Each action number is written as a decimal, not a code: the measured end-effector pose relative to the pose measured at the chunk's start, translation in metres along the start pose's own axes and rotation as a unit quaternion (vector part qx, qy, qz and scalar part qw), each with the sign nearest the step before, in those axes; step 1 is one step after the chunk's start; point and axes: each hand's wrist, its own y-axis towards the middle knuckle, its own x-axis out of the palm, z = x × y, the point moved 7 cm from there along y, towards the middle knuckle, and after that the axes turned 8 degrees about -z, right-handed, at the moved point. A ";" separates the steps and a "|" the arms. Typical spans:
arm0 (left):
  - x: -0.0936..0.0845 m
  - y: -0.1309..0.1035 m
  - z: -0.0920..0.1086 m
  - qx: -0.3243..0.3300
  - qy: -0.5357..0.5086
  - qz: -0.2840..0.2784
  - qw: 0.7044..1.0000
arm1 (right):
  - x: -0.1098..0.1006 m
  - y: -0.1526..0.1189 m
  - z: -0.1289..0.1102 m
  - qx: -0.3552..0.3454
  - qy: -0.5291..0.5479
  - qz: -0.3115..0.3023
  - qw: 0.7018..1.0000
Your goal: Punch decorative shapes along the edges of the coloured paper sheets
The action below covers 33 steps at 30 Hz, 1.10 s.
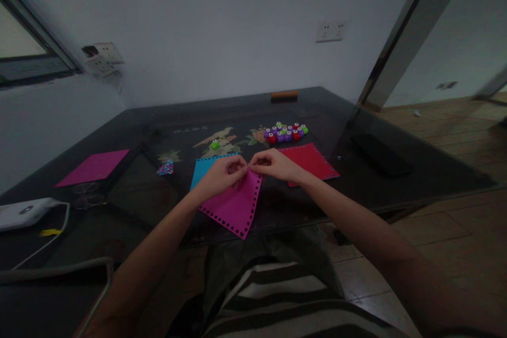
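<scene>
A magenta sheet with a row of punched holes along its edges hangs from my fingers over the near part of the dark table. My left hand pinches its upper corner. Close beside it, my right hand is closed at the same corner, fingertips almost touching the left ones. Whatever small item may be between the fingertips is too tiny to make out. A blue sheet with holes along its top edge lies partly under the left hand and magenta sheet. To the right lies a red sheet, also with holes.
Several purple, red and green pieces cluster behind the red sheet. One green piece stands apart. Small coloured bits, another magenta sheet and a white power strip are left; a black object lies right.
</scene>
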 end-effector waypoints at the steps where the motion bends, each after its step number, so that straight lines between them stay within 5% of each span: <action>1: 0.000 0.000 0.001 0.002 0.013 0.006 1.000 | 0.000 0.000 -0.001 0.002 -0.002 0.002 1.000; 33: 0.006 -0.002 0.008 0.051 0.239 0.057 0.968 | 0.005 0.004 0.011 0.057 0.042 0.045 0.996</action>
